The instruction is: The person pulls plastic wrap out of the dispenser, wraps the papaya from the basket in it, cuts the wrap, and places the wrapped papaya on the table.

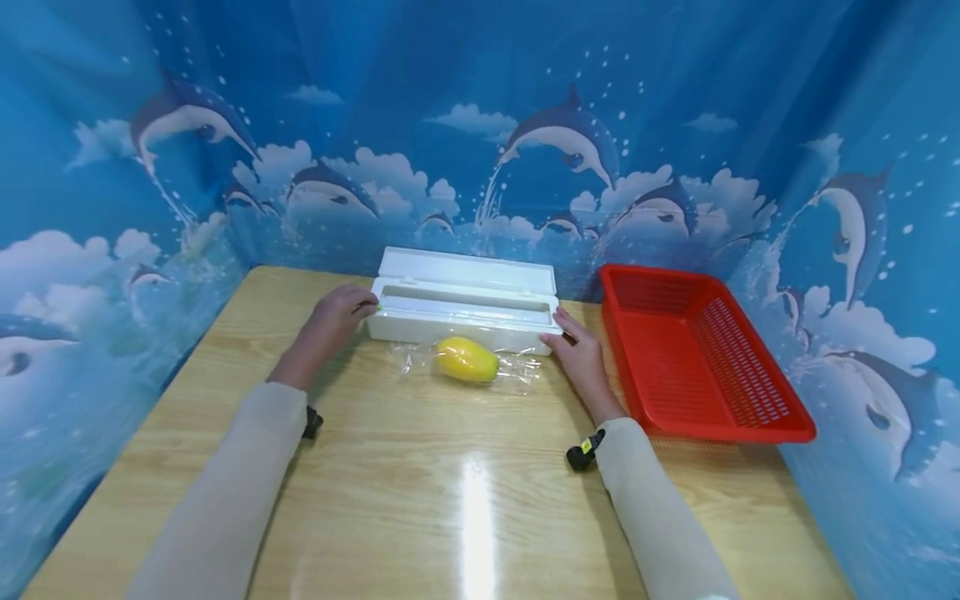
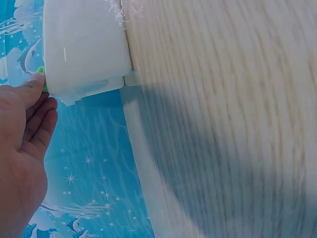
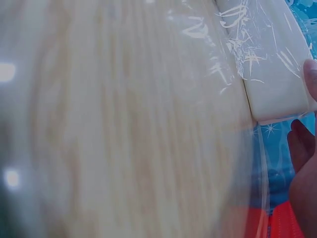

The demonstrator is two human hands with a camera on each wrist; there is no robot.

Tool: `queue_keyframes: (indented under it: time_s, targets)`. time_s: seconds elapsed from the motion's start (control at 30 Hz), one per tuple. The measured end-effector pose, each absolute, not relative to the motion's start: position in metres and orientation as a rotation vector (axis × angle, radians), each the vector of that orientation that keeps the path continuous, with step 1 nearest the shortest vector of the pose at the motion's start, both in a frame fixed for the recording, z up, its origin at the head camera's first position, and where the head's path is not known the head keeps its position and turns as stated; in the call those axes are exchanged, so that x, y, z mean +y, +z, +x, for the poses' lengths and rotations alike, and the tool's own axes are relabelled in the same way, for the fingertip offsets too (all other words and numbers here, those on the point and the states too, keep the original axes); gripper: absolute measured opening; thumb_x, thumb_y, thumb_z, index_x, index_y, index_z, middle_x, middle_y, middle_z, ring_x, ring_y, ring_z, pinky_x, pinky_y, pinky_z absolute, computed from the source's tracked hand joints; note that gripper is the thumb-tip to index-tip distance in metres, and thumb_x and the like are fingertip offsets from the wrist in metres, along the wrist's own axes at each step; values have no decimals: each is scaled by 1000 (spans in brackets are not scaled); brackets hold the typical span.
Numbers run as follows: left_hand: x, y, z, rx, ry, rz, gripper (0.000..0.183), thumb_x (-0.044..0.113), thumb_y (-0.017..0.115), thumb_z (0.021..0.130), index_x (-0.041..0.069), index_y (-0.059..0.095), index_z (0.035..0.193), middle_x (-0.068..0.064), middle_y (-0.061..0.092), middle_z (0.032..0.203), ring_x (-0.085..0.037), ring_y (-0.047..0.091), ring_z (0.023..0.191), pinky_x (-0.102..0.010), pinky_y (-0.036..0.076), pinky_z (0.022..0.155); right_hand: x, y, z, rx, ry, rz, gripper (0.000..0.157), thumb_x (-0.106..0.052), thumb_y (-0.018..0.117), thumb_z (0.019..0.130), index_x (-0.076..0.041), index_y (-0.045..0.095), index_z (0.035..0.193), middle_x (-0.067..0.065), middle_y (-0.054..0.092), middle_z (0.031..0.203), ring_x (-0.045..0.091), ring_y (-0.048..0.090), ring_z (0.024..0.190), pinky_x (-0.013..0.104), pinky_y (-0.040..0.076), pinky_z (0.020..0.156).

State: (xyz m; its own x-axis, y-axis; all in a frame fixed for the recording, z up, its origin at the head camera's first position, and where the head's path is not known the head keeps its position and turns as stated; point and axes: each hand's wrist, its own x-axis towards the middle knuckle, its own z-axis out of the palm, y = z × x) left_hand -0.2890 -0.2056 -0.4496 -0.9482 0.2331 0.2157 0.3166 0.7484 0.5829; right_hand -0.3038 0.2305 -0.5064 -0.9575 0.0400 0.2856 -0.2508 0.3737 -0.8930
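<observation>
A long white cling film dispenser (image 1: pixel 461 321) stands near the back edge of the table, its lid (image 1: pixel 465 271) raised behind it. At the dispenser's left end, my left hand (image 1: pixel 341 312) pinches a small green slider (image 2: pixel 41 74) under the thumb. My right hand (image 1: pixel 580 350) grips the opposite end, thumb on the front face and other fingers around the corner. Directly in front lies a yellow, papaya-shaped fruit (image 1: pixel 465 359) with a greenish tip. Clear film (image 1: pixel 517 371) covers it and spreads out crumpled on both sides, reaching the dispenser's front.
To the right, a red plastic basket (image 1: pixel 701 421) with slotted walls sits beside my right forearm. A blue dolphin-print curtain (image 1: pixel 420 100) surrounds the wooden table (image 1: pixel 390 492) at the back and sides. Small black cameras (image 1: pixel 313 422) are strapped to my wrists.
</observation>
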Motion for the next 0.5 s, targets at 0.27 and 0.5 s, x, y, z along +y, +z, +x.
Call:
queue_keyframes:
  time_s: [0.27,0.5]
  targets:
    - [-207,-446,-288,-2868,-1080,-360,30,20,54,106,5,62,130,-16,59,130,-35,54,124,-55,47,103,231,-503,-303,-2392,1627,204,55,-24,79,89,-11,60,140,0,53,151,17,44,144,37,40,116]
    - [-198,-442,-286,-2862,-1051,-398,37,22,57,104,4,58,137,-20,56,137,-39,49,132,-59,41,109,232,-501,-303,-2436,1635,185,58,-24,78,91,-13,56,143,-1,48,155,18,39,147,39,34,120]
